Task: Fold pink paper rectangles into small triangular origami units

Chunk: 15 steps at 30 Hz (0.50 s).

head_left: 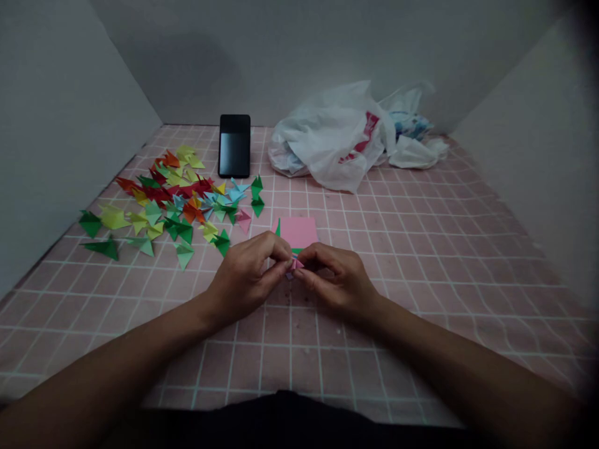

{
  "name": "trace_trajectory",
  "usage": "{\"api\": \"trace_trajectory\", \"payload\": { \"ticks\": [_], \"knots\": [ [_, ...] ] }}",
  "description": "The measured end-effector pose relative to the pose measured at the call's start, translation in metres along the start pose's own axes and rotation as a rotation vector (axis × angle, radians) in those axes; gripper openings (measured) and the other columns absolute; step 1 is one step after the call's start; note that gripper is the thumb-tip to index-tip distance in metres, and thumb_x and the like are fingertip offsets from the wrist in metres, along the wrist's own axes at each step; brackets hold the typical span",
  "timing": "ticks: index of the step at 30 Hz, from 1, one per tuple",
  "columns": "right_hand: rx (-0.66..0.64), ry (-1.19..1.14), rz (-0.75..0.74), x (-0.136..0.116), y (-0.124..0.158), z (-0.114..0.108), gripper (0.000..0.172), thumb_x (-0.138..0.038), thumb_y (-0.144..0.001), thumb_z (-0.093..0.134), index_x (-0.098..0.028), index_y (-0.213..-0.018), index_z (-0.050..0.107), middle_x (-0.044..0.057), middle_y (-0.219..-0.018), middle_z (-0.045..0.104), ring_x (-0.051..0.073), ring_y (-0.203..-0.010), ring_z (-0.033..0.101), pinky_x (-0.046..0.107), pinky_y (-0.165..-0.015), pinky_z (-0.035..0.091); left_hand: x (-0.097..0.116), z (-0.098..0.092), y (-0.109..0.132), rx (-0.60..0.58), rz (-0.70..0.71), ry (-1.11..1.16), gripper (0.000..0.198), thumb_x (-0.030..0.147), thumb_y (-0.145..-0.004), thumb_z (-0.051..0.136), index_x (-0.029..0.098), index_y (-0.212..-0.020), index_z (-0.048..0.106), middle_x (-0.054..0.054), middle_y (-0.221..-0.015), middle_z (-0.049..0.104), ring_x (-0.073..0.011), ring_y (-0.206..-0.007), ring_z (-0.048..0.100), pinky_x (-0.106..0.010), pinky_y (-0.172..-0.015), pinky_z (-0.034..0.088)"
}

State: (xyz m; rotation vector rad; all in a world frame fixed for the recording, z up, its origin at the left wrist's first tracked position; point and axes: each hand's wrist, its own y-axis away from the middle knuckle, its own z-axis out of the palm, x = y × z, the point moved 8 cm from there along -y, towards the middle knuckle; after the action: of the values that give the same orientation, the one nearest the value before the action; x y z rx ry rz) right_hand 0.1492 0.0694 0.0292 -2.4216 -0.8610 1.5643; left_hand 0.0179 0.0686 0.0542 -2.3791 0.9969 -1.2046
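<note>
Pink folded paper (pixel 297 264) sits up between the fingers of my left hand (pixel 249 268) and right hand (pixel 341 274), just above the near edge of a flat sheet. Working outward from there, the largest thing I see is the surface (pixel 421 262), gridded in pale lines and spreading under and around the fingers. Beyond them, to the right, a crumpled white plastic bag (pixel 327 137) lies slack. Left of the fingers and farther off, folded paper pieces (pixel 156 194) in many colours lie scattered. A black phone (pixel 234 154) stands beyond the fingers, slightly left. Just past the fingertips lies a flat pink sheet (pixel 299 231), with a green strip (pixel 296 251) showing at its near edge.

My left thumb and forefinger are pinched on the paper. The right pair curls about its other end; from here I can't tell whether they press it. For a piece this small, I'd let the left anchor it and have the right shape it gently, matching edges before pressing, so the thin points don't crumple.
</note>
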Motion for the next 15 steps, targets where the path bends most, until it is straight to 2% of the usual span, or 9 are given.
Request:
{"api": "trace_trajectory", "payload": {
  "ticks": [10, 15],
  "knots": [
    [0.023, 0.028, -0.051, -0.004, 0.002, 0.0, 0.015, -0.02, -0.096, 0.059, -0.018, -0.081, 0.061, -0.001, -0.067, 0.062, 0.01, -0.059, 0.055, 0.024, -0.056, 0.042, 0.007, 0.0, 0.0, 0.007, 0.084, 0.007, 0.013, 0.009, -0.091, 0.063, 0.019, -0.087, 0.056, -0.003, -0.085, 0.07, -0.0147, -0.083, 0.07, -0.025, -0.073, 0.053],
    [0.01, 0.003, -0.031, -0.002, 0.003, 0.0, 0.017, -0.021, -0.097, 0.06, -0.019, -0.08, 0.061, -0.002, -0.066, 0.06, 0.01, -0.058, 0.054, 0.024, -0.055, 0.041, 0.011, -0.001, 0.0, -0.005, 0.122, 0.01, 0.013, 0.008, -0.092, 0.062, 0.019, -0.088, 0.056, -0.004, -0.086, 0.069, -0.0143, -0.083, 0.069, -0.025, -0.073, 0.053]
  ]
}}
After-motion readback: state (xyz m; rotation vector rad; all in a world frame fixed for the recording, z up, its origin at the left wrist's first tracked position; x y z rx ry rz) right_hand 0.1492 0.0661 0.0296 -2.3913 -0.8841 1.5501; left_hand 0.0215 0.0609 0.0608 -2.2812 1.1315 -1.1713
